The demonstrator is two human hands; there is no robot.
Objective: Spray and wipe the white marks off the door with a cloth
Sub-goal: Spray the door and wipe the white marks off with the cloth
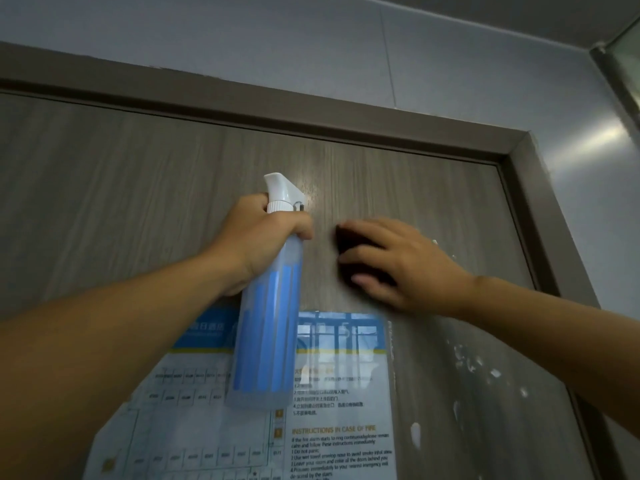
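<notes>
one cloth (pixel 349 251) under right grip (pixel 401 265)

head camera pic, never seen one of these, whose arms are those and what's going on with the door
One picture, taken by a camera worn on a person's head, so the arms are the wearer's own. The left hand grips a blue spray bottle by its neck, nozzle towards the grey wooden door. The right hand presses a dark cloth flat against the door. Below is a fire instruction notice, and white marks still spot the door at lower right.
</notes>
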